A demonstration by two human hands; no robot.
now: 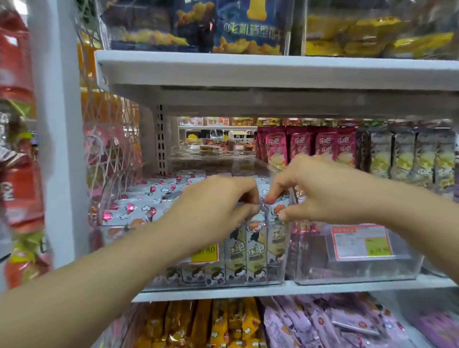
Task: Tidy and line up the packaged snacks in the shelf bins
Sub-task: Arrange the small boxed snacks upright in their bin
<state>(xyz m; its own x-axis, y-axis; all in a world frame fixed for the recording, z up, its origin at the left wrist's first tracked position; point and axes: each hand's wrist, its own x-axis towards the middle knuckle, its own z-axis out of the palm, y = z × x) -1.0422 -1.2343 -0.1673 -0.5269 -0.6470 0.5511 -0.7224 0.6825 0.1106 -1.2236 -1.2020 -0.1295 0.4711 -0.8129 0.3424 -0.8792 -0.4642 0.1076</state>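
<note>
Head view, from nearest to farthest: two bare forearms reach up from the bottom edge toward the middle shelf; below that shelf lie yellow snack packs and, to their right, lilac snack packs. On the middle shelf stands a clear bin with pale snack packs standing upright along its front wall, a yellow price tag stuck just left of them; behind, more of the same packs lie flat in the bin. The left hand has its fingers pinched narrow on the top edges of the upright packs; the right hand meets it from the right, thumb and forefinger closed on the top of a pack at the bin's right end, though blur makes it hard to say whether one pack or two. Just right stands a second clear bin bearing a red-framed price label; farther back are upright pink packs and grey-and-yellow packs; on the upper shelf, dark blue bags sit behind clear plastic.
</note>
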